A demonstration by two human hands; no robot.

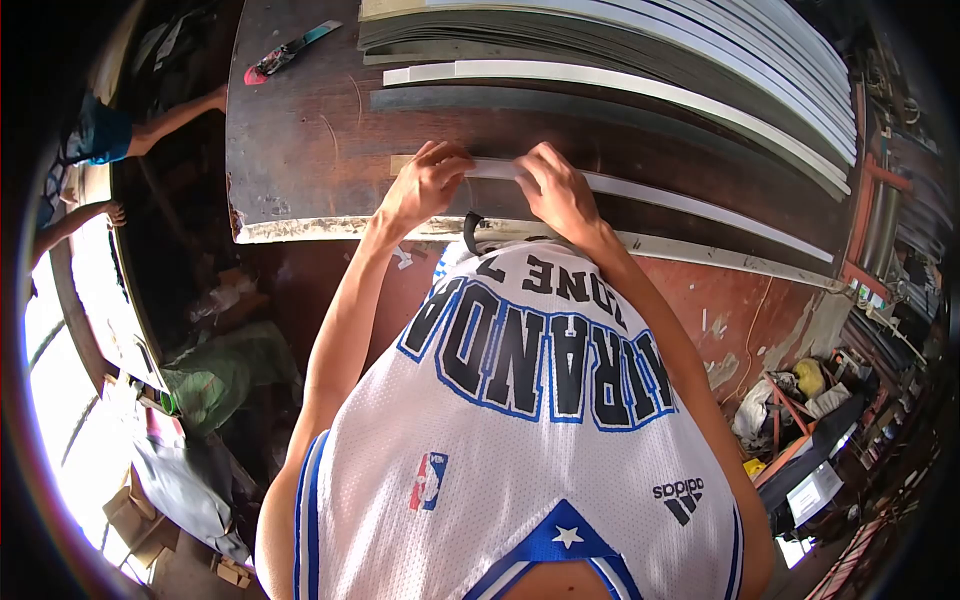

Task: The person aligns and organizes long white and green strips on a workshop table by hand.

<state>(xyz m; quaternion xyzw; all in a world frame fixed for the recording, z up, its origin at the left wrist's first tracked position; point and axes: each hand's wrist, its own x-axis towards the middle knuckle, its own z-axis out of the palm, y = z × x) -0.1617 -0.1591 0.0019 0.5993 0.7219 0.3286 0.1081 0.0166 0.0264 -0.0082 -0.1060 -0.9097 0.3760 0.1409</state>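
Note:
On the dark wooden table (290, 150) lies a long white strip (700, 207) that runs from between the hands toward the right. My left hand (430, 180) rests at the strip's left end, beside a small tan piece (401, 164), its fingers bent together over the strip. My right hand (558, 190) is a little farther right on the same strip, with thumb and fingers closed at it. Both hands' fingertips are slightly blurred. Farther back lies a second white strip (600, 76), next to a dark grey strip (480, 98).
A stack of long strips (640, 30) covers the table's back right. A cutter-like tool (292, 52) lies at the back left. Another person's arm and leg (175, 120) show at the far left. Bags and clutter (775, 410) lie at lower right.

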